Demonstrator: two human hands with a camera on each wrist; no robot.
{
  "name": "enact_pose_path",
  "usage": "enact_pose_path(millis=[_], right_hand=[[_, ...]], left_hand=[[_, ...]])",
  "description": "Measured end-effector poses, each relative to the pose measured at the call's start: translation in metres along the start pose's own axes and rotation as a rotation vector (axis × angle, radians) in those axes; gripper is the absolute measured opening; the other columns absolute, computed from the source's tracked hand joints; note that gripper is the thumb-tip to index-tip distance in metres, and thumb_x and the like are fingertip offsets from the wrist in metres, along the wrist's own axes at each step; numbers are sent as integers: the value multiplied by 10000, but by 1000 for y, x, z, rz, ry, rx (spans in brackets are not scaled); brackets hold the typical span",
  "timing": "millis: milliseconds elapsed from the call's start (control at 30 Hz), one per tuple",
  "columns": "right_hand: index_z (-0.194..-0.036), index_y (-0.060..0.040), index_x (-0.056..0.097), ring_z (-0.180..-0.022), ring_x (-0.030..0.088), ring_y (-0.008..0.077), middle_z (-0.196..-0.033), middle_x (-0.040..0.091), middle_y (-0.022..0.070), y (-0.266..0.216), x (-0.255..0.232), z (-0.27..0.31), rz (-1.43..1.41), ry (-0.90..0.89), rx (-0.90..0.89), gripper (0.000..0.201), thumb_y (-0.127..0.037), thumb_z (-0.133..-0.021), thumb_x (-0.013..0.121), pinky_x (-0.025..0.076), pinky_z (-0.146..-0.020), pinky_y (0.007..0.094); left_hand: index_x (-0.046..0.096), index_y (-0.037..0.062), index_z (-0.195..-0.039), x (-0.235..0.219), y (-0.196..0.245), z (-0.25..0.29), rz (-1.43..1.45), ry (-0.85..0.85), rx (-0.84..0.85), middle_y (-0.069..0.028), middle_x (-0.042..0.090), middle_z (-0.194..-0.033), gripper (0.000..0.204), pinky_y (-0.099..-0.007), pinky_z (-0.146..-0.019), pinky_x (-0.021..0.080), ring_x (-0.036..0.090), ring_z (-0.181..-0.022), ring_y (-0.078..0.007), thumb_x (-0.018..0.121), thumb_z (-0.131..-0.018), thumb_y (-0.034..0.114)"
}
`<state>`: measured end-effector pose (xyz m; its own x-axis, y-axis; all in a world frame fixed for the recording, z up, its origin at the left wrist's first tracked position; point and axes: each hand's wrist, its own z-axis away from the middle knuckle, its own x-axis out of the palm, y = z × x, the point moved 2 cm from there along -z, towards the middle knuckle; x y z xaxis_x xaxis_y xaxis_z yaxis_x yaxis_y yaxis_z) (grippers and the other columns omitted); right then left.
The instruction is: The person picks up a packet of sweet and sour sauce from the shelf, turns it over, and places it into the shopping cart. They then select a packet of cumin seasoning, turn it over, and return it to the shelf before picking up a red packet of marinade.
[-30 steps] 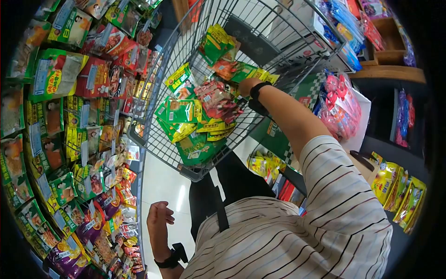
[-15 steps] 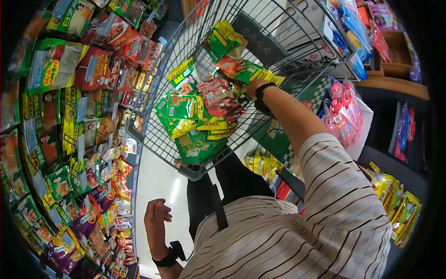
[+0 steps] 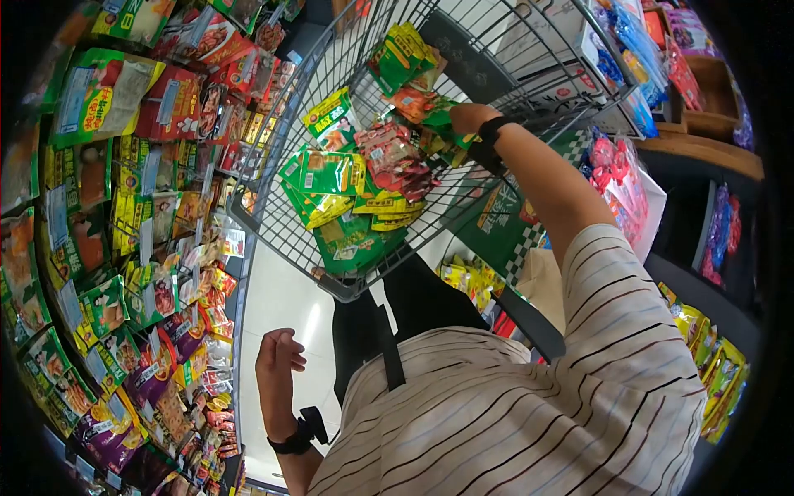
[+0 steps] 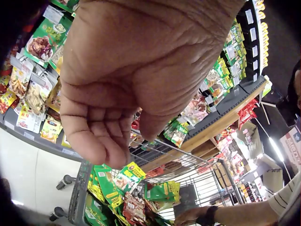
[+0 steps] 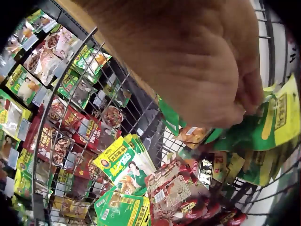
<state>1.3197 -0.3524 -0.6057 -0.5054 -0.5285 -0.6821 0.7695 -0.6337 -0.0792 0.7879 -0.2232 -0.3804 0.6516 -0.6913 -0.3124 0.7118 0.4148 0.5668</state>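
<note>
Inside the wire shopping cart (image 3: 346, 288), my right hand (image 3: 473, 121) pinches a green and yellow food packet (image 5: 256, 134) between thumb and fingers. The packet is tilted, partly hidden by the hand in the head view. Close beside it lie red packets (image 3: 395, 157), with green and yellow packets (image 3: 329, 172) left of them. Another green packet (image 3: 403, 56) rests farther up in the basket. My left hand (image 3: 278, 360) hangs loosely curled beside my body, low in the head view; its palm shows with nothing in it in the left wrist view.
Shelves of hanging snack packets (image 3: 99, 95) line the left side. At the right stand a bag of pink items (image 3: 616, 182) and yellow packets (image 3: 724, 372) on dark shelving. A green checkered panel (image 3: 500, 223) stands beside the cart.
The green and yellow packet under my right hand has turned, its yellow end no longer sticking out to the right. My right hand has shifted slightly right and up. The left hand stays lowered.
</note>
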Motion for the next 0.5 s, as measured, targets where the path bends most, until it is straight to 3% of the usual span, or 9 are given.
enact_pose_path(millis=[33, 133, 267, 333, 433, 500], right_hand=[[-1062, 9, 688, -1041, 655, 386, -1104, 684, 216, -1, -13, 4, 68, -23, -52, 300, -151, -846, 556, 527, -838, 477], [-1060, 5, 689, -1069, 645, 380, -1126, 680, 207, -9, -50, 37, 95, 86, -19, 303, -185, -861, 561, 525, -864, 470], [-1028, -12, 696, -965, 666, 353, -1017, 694, 184, -28, -93, 77, 190, 220, -183, 268, -184, -893, 541, 536, -808, 428], [-953, -9, 675, -874, 653, 357, -924, 681, 182, -60, -122, 126, 30, 273, -277, 222, -185, -869, 568, 519, -765, 433], [-828, -10, 610, -673, 595, 331, -750, 627, 167, -122, -148, 205, -128, 401, -478, 187, -192, -861, 583, 470, -655, 417], [-835, -8, 616, -659, 608, 292, -750, 633, 156, -170, -169, 252, -120, 319, -577, 192, -191, -874, 572, 470, -637, 398]], left_hand=[[610, 13, -1076, 0, 1, -1, 4, -11, 4, -35, 623, -787, 273, -239, -606, 461, 567, -649, -96, 530, -1012, 266], [609, 7, -1077, -2, 2, -9, 19, -50, 32, -39, 623, -793, 279, -238, -606, 459, 567, -655, -95, 537, -1007, 267], [601, -2, -1119, -8, 5, -22, 16, -93, 124, -58, 637, -851, 286, -247, -641, 477, 579, -699, -101, 553, -998, 252], [591, -8, -1164, -11, 18, -30, 7, -107, 204, -80, 651, -919, 301, -272, -710, 507, 612, -777, -129, 568, -992, 238], [510, -14, -1314, -10, 48, -39, -159, -31, 641, -153, 608, -1206, 457, -356, -929, 485, 603, -1082, -234, 657, -933, 190], [452, -11, -1382, -11, 84, -24, -375, 37, 947, -185, 551, -1338, 589, -396, -1027, 424, 542, -1229, -304, 706, -886, 180]])
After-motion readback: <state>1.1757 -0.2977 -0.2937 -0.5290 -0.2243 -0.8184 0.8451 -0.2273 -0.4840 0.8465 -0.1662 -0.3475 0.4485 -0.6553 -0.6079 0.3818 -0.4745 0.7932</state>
